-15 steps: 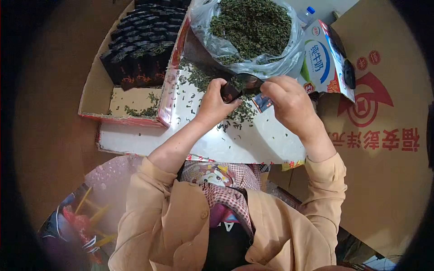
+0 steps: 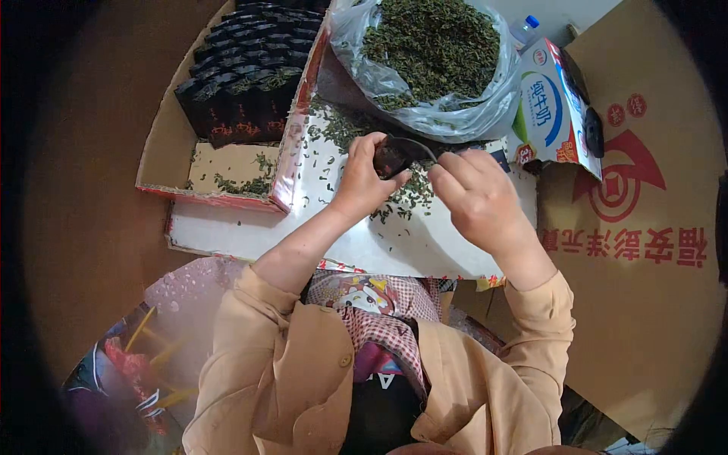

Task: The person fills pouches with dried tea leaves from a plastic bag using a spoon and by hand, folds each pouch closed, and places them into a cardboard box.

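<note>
My left hand (image 2: pixel 358 178) is closed around a small black pouch (image 2: pixel 387 162), holding it over the white board (image 2: pixel 356 246). Pinched in my right hand (image 2: pixel 481 199) is a dark scoop (image 2: pixel 422 147), its bowl tipped at the pouch's mouth. How far the scoop reaches inside is hard to see. Dried green leaves (image 2: pixel 411 196) lie scattered on the board beneath both hands. Just beyond them, a clear plastic bag (image 2: pixel 466 121) stands open, heaped with more leaves (image 2: pixel 434 51).
On the left, an open cardboard box (image 2: pixel 161 155) holds rows of black pouches (image 2: pixel 246 115), with loose leaves on its floor. A milk carton (image 2: pixel 541 106) stands at the right, a capped bottle (image 2: pixel 524 32) behind it. A large printed cardboard sheet (image 2: pixel 644 311) fills the right side.
The scoop has tilted from nearly level to steep at the pouch's mouth, and my right hand has turned and lowered slightly. A small printed packet beside it is now mostly hidden.
</note>
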Demonstrator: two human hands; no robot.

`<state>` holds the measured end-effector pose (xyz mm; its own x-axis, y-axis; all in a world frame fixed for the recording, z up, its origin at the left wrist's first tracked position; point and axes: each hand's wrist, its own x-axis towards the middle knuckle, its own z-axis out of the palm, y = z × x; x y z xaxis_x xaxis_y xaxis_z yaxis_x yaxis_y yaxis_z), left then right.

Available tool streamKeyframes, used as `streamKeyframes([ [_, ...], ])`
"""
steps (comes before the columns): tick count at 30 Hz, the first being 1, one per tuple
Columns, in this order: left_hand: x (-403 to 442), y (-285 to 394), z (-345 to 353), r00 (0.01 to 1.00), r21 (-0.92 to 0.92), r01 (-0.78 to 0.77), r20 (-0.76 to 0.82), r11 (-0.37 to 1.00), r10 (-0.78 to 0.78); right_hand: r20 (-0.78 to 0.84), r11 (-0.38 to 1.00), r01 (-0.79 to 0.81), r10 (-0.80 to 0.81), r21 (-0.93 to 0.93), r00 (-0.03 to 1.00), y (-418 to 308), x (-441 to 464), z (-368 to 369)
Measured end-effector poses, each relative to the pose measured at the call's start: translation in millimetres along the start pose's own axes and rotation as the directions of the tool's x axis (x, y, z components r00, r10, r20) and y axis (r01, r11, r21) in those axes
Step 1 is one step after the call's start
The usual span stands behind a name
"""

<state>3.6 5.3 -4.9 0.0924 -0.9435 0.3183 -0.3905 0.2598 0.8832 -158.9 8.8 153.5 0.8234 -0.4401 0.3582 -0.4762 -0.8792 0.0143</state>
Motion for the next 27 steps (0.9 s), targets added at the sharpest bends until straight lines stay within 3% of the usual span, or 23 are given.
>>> streamKeyframes([
  [4, -6, 4, 1, 0.999, 0.010, -0.025, -0.035, 1.000, 0.025, -0.034, 1.000, 0.006, -0.006, -0.008, 0.999, -10, -4, 7],
  [7, -7, 2, 1, 0.999, -0.011, -0.027, -0.022, 1.000, 0.026, 0.047, 1.000, -0.001, 0.000, 0.026, 0.999, -13, -11, 16],
  [9, -9, 4, -3, 1.000, -0.026, -0.001, -0.005, 1.000, 0.001, -0.088, 0.999, -0.029, 0.032, 0.042, 0.996, -13, -15, 13],
  [11, -10, 13, -10, 0.991, -0.117, 0.129, -0.006, 0.985, -0.131, -0.174, 0.994, -0.074, 0.088, 0.086, 0.981, -11, -24, 8],
  [13, -13, 13, -13, 0.994, -0.137, 0.107, 0.001, 0.985, -0.108, -0.331, 0.976, -0.167, 0.204, 0.137, 0.921, -13, -35, 8],
  [14, -14, 13, -14, 0.996, -0.161, 0.084, 0.006, 0.983, -0.085, -0.331, 0.977, -0.164, 0.202, 0.139, 0.922, -14, -44, 11],
  [17, -18, 10, -18, 0.999, -0.023, 0.009, 0.042, 1.000, -0.008, -0.208, 0.738, -0.458, 0.612, 0.495, 0.763, -21, -78, 35],
  [18, -21, 5, -15, 0.998, -0.022, 0.029, 0.050, 0.999, -0.028, -0.212, 0.739, -0.448, 0.608, 0.502, 0.765, -23, -91, 48],
  [20, -23, 4, -17, 0.998, -0.085, 0.025, 0.063, 0.996, -0.020, 0.004, 0.441, -0.620, 0.813, 0.648, 0.583, -31, -112, 71],
  [24, -24, 21, -27, 0.994, -0.001, 0.075, 0.086, 0.997, -0.075, 0.059, 0.377, -0.678, 0.848, 0.632, 0.526, -39, -138, 101],
  [26, -21, 61, -50, 0.983, -0.098, 0.151, 0.117, 0.984, -0.139, 0.178, 0.172, -0.712, 0.904, 0.681, 0.389, -41, -145, 110],
  [27, -17, 72, -62, 0.979, -0.150, 0.155, 0.156, 0.976, -0.131, 0.191, 0.154, -0.687, 0.897, 0.710, 0.399, -41, -147, 112],
])
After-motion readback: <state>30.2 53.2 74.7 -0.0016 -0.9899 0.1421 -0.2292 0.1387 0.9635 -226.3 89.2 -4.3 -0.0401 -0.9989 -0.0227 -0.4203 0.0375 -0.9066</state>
